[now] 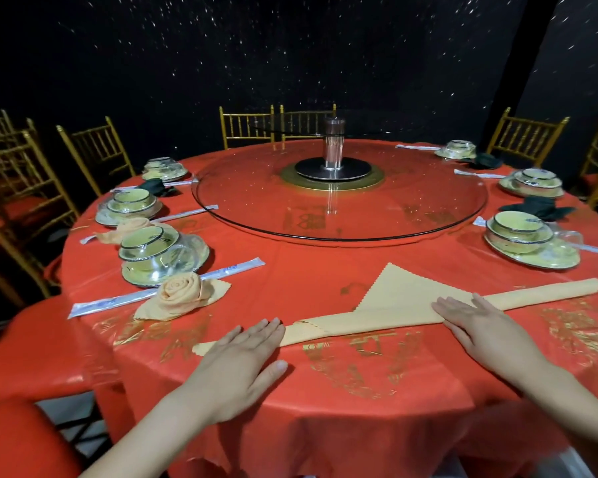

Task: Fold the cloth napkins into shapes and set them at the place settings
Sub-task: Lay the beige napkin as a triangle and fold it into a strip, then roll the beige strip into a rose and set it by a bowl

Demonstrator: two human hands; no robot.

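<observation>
Both hands lie flat with straight fingers on a peach napkin point(390, 305) rolled into a long band across the red tablecloth point(325, 263): the left hand point(242, 357) presses its near-left end, the right hand point(477, 322) its middle. A finished rose-shaped napkin point(183, 294) sits just beyond the left hand.

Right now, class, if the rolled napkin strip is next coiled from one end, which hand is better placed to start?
Probably the left hand: it lies flat on one end of the napkin strip, while the right hand rests mid-strip, well short of the other end.
</observation>
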